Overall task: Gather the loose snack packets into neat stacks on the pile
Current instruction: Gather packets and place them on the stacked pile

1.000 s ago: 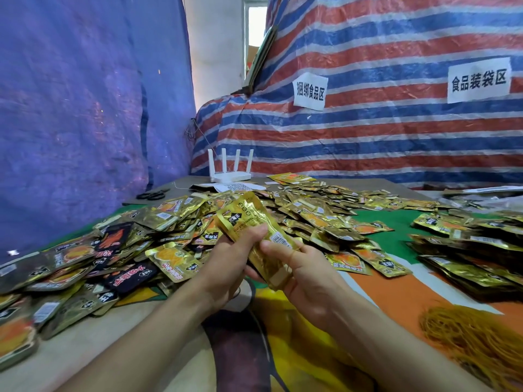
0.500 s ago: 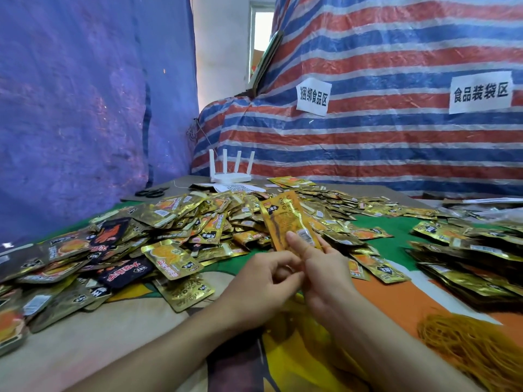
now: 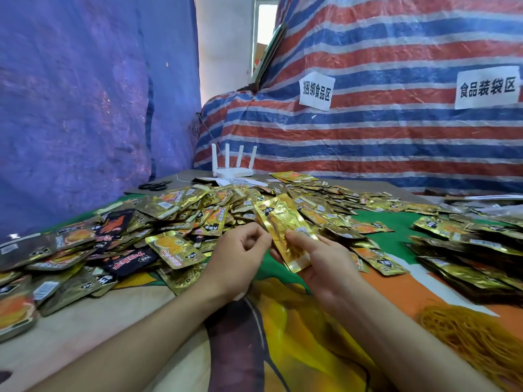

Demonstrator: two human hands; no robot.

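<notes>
left hand (image 3: 240, 253) and right hand (image 3: 325, 264) pinching gold packet (image 3: 283, 224), packet-strewn tablecloth (image 3: 410, 287), blue tarpaulin (image 3: 85, 108), striped tarpaulin (image 3: 382, 142)

Both hands on a gold packet above the bench

The right hand (image 3: 325, 264) grips the gold packet (image 3: 285, 230) while the left hand (image 3: 240, 256) pinches its edge; loose packets (image 3: 181, 219) heap behind, rubber bands (image 3: 475, 343) lie right.

Two white paper signs hang on the striped tarp (image 3: 396, 142): the left sign (image 3: 316, 91) reads 捆绑食品区, the right sign (image 3: 487, 87) 食品装袋区; print on the snack packets (image 3: 175, 248) is illegible.
</notes>
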